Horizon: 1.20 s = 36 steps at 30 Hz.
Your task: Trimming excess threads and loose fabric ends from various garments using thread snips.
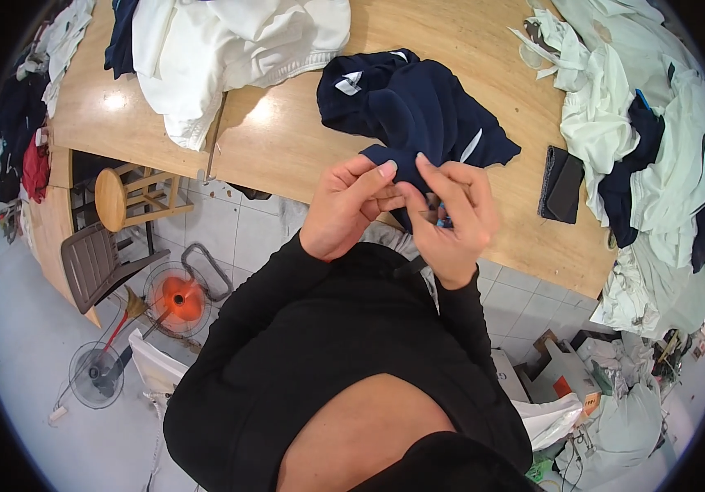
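Note:
A navy blue garment (418,115) with white label tags lies bunched on the wooden table, its near end drawn up over the table's front edge. My left hand (348,197) pinches that near end between thumb and fingers. Close beside it, my right hand (457,213) pinches the same fabric with thumb and forefinger. Tucked in the right palm is a small tool (442,215) with blue and shiny metal parts; the fingers cover most of it, so its kind cannot be made out.
White garments (237,41) lie on the wooden table (278,164) at the far left. A pile of white and navy clothing (606,123) and a dark folded pouch (561,184) are on the right. A stool (113,199), a chair (94,266) and fans (178,299) stand at left.

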Tool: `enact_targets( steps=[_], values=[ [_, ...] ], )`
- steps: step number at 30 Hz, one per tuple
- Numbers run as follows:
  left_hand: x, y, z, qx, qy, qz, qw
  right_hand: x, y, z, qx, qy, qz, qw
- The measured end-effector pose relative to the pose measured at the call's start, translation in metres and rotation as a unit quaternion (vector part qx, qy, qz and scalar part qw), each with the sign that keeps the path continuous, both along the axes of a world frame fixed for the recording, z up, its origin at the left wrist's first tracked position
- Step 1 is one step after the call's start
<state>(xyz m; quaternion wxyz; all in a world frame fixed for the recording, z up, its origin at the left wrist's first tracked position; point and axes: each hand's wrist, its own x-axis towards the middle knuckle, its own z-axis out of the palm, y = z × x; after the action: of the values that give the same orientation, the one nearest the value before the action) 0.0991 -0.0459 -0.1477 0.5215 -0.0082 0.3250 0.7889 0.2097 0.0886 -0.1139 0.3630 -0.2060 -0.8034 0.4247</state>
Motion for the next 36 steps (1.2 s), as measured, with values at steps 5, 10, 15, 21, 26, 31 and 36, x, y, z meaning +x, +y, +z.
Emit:
enact_targets(
  steps=[5,10,15,21,26,31,36],
  values=[
    [-0.002,0.002,0.017,-0.039,-0.029,0.006,0.999,0.009,0.008,-0.006,0.045,0.038,-0.007,0.998],
    [-0.003,0.008,0.035,-0.053,-0.036,0.017,0.998,0.031,0.021,-0.010,-0.071,0.018,-0.058,0.996],
    [-0.002,0.008,0.025,-0.045,0.002,-0.021,0.999,0.019,0.003,0.020,0.003,-0.016,-0.036,0.999],
    [-0.003,0.004,0.024,-0.032,-0.006,-0.025,0.999,0.030,0.019,-0.002,0.019,0.017,-0.105,0.994],
    [-0.008,0.003,0.016,-0.021,0.026,-0.012,0.999,0.054,0.030,-0.004,-0.089,-0.076,-0.023,0.993],
    [-0.006,0.004,0.021,-0.032,0.055,-0.019,0.998,0.035,0.017,0.007,0.002,-0.062,0.024,0.998],
    [-0.009,0.003,0.020,-0.047,0.077,-0.034,0.995,0.033,0.019,0.007,0.100,-0.063,0.025,0.993]
  ],
)
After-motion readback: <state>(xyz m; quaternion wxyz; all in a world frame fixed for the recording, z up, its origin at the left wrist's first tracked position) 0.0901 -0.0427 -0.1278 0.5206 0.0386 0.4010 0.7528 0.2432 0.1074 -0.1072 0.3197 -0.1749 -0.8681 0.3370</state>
